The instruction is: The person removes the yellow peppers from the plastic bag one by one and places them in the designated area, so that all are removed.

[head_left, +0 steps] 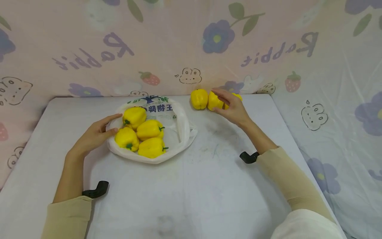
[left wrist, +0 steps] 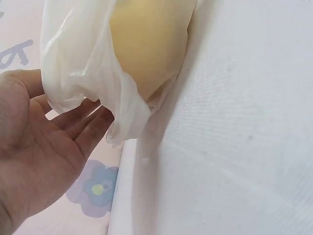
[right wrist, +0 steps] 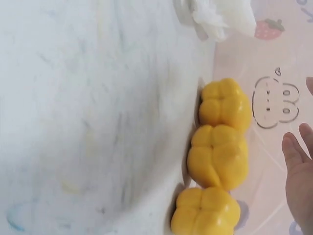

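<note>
Head view first: there's a white plastic bag [head_left: 184, 132] lying open on the white tabletop [head_left: 167, 202], with four yellow peppers [head_left: 150, 129] sitting in it, green stems showing. Left hand [head_left: 95, 134] is at the bag's left rim, thumb and forefinger spread apart, so that grip looks pretty wide. Three more peppers [head_left: 199, 99] are lined up near the back edge, right of the bag. Right hand [head_left: 232, 108] is over the middle and right ones, thumb and fingers well apart, so that grip is wide too. Tan sleeves [head_left: 68, 215] on both arms, a black piece [head_left: 97, 190] poking out by each cuff, and a pink cloth [head_left: 173, 36] behind with flowers, bunnies and mirrored "Rabbit" lettering.

Left wrist view: the palm's open and the fingers are loosely bent against the side of the bag, tips tucked behind the plastic. A pepper shows through the film as a pale yellow blur.

Right wrist view: the three loose peppers sit in a row, lobed ends facing the camera, two of them touching. The right hand is off at the edge, partly cut off, with a visible gap between it and the peppers. A bit of white plastic peeks in up top.
</note>
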Tool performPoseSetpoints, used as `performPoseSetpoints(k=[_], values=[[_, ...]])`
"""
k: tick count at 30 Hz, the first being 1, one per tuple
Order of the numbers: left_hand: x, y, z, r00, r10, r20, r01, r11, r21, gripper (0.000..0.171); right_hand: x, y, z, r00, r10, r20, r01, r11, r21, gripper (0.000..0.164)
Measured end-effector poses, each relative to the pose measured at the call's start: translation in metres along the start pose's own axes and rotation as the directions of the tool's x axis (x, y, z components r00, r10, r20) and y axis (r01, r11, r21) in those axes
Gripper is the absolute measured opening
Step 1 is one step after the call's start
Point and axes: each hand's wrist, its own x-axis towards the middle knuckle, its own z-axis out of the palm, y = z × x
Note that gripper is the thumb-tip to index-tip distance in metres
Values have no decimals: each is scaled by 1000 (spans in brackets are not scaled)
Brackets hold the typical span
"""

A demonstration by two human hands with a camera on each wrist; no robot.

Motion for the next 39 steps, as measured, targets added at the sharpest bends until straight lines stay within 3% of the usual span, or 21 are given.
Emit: performPoseSetpoints(k=[13, 20, 29, 39], values=[[-1, 2, 0, 998, -44, 35, 43, 999, 29, 61, 12, -16, 34, 987, -43, 153, 42, 999, 14, 58], [-1, 4, -1, 998, -44, 37, 43, 999, 23, 60, 20, 3, 54, 976, -60, 209, 72, 996, -50, 64], [-2, 6, -2, 997, -66, 40, 64, 997, 43, 61, 29, 0, 78, 933, -120, 339, 116, 993, 30, 63], [-1, 6, -1, 998, -62, 33, 60, 997, 44, 60, 47, -7, 103, 902, -127, 412, 126, 992, 30, 63]])
